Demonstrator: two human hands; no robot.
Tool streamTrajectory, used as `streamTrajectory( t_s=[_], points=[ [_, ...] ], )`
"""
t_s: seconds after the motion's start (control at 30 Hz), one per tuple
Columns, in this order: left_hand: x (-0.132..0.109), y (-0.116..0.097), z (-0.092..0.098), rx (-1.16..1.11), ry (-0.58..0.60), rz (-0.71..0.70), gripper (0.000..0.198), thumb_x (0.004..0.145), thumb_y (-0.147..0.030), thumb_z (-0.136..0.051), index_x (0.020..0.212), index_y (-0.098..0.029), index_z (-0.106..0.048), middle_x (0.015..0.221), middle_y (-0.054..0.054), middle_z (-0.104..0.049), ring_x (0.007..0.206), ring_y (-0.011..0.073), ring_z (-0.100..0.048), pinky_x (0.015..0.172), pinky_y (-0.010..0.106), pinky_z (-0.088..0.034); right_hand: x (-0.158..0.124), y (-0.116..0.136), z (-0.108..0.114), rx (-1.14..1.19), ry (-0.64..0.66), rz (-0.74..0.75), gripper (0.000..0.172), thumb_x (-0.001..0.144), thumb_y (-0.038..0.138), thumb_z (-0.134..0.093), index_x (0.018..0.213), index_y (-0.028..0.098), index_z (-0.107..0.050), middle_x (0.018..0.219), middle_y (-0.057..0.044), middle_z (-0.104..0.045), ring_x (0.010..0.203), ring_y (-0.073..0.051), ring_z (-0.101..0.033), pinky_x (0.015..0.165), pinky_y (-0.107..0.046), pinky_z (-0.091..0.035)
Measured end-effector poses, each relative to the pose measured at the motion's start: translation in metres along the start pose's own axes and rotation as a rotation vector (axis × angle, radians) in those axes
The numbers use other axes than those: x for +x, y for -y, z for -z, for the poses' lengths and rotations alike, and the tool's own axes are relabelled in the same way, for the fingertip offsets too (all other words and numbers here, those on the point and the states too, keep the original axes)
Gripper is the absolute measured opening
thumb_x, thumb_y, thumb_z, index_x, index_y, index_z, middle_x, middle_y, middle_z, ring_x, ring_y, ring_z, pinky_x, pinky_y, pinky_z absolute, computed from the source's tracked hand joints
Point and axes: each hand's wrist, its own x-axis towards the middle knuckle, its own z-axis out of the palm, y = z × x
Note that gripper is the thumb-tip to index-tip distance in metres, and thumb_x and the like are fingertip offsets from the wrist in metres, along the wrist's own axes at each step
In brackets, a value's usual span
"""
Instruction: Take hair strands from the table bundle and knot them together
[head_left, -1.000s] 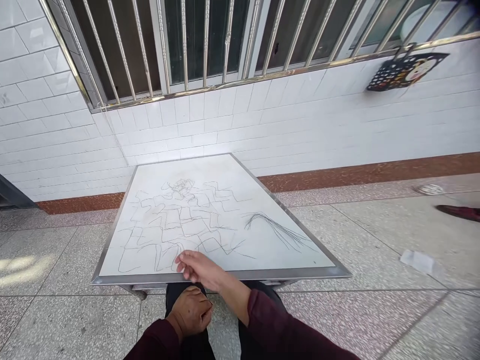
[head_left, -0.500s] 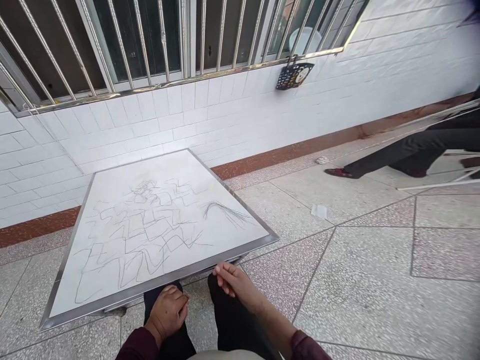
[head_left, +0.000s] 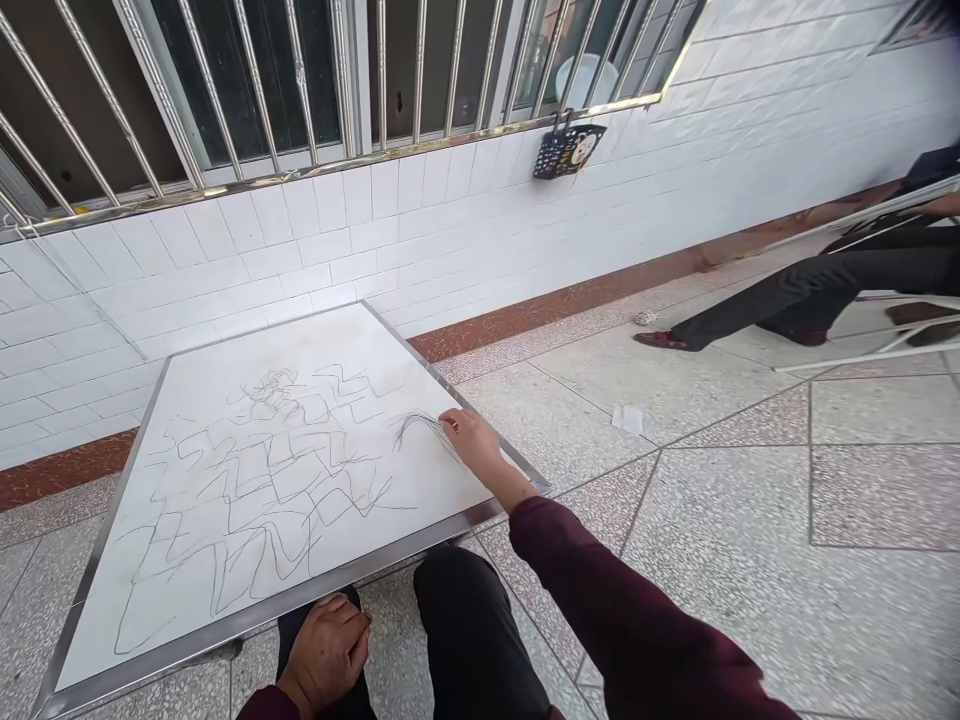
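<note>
A white board table (head_left: pixel 247 560) with a grey metal rim stands before me. Across its top lie many thin dark wire-like strands (head_left: pixel 277 465), most bent into zigzags, with a small tangle (head_left: pixel 270 388) toward the far side. A loose curved bundle of the strands (head_left: pixel 412 420) lies near the right edge. My right hand (head_left: pixel 471 440) is over this bundle, fingers pinched together at the strands. On my left knee rests my left hand (head_left: pixel 330 640), its fingers curled closed; whatever may be inside them is hidden.
A tiled wall (head_left: pixel 262 240) with a barred window (head_left: pixel 307 80) runs behind the table. A dark patterned bag (head_left: pixel 566 150) hangs from the bars. At right, another person's leg (head_left: pixel 780 295) stretches out beside a white chair frame (head_left: pixel 892 350). A white scrap (head_left: pixel 628 420) lies on the floor.
My right hand has risen from beside the table's front edge and reached forward to the bundle of strands. My left hand stays on my knee. The view has shifted slightly.
</note>
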Motion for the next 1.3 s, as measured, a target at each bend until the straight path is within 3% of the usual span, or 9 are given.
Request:
streamTrajectory(
  t_s=[0.23,0.33,0.53,0.67,0.87,1.1,1.3],
  points=[
    [-0.001,0.000,-0.001,-0.005,-0.013,0.028,0.019,0.085,-0.012,-0.048,0.092,-0.022,-0.063,0.075,0.003,-0.066,0.072,0.0201,-0.063,0.081,0.039,-0.054,0.053,0.008,-0.008,-0.125,0.178,-0.028,0.016,0.090,0.025,-0.054,0.088,0.017,-0.068,0.097,-0.010,-0.067,0.093,-0.022,-0.057,0.070,-0.028,-0.038],
    [-0.002,0.000,-0.001,-0.007,-0.018,0.035,0.019,0.084,-0.012,-0.049,0.093,-0.022,-0.063,0.075,0.003,-0.066,0.073,0.0198,-0.063,0.083,0.039,-0.054,0.064,0.006,-0.012,-0.167,0.255,-0.065,0.014,0.088,0.027,-0.060,0.089,0.016,-0.068,0.095,-0.010,-0.068,0.090,-0.021,-0.059,0.069,-0.029,-0.041],
    [-0.002,0.000,0.001,-0.008,-0.003,0.041,0.017,0.086,-0.012,-0.049,0.091,-0.021,-0.063,0.073,0.002,-0.065,0.072,0.0187,-0.063,0.085,0.038,-0.054,0.075,0.004,-0.018,-0.224,0.356,-0.131,0.026,0.095,0.037,-0.057,0.108,0.016,-0.062,0.107,-0.006,-0.064,0.090,-0.017,-0.063,0.081,-0.037,-0.054],
    [-0.002,0.001,0.002,0.007,0.015,0.040,0.016,0.085,-0.013,-0.049,0.089,-0.021,-0.063,0.072,0.003,-0.064,0.071,0.0190,-0.062,0.081,0.038,-0.054,0.074,0.002,-0.014,-0.202,0.308,-0.137,0.022,0.094,0.035,-0.057,0.101,0.015,-0.062,0.100,-0.007,-0.065,0.084,-0.017,-0.062,0.074,-0.033,-0.051],
    [-0.001,0.000,0.004,0.015,-0.003,0.043,0.017,0.085,-0.012,-0.048,0.087,-0.021,-0.063,0.072,0.003,-0.063,0.071,0.0190,-0.062,0.080,0.037,-0.054,0.069,-0.002,0.006,-0.105,0.214,-0.088,0.007,0.086,0.022,-0.053,0.088,0.018,-0.058,0.083,-0.006,-0.066,0.071,-0.017,-0.056,0.058,-0.027,-0.036],
    [-0.002,0.000,0.004,0.032,-0.038,0.034,0.017,0.084,-0.011,-0.048,0.083,-0.020,-0.062,0.070,0.003,-0.062,0.070,0.0185,-0.061,0.082,0.037,-0.053,0.056,0.009,0.026,-0.004,0.086,0.043,0.006,0.088,0.025,-0.050,0.087,0.021,-0.054,0.082,-0.005,-0.063,0.072,-0.018,-0.054,0.060,-0.027,-0.033],
    [-0.006,0.004,0.003,0.051,-0.019,0.049,0.016,0.083,-0.011,-0.049,0.079,-0.020,-0.061,0.070,0.002,-0.062,0.070,0.0187,-0.060,0.079,0.037,-0.051,0.037,0.034,0.052,0.125,-0.036,0.110,0.006,0.086,0.026,-0.051,0.087,0.021,-0.052,0.086,-0.006,-0.062,0.075,-0.019,-0.054,0.065,-0.029,-0.037]
  ],
)
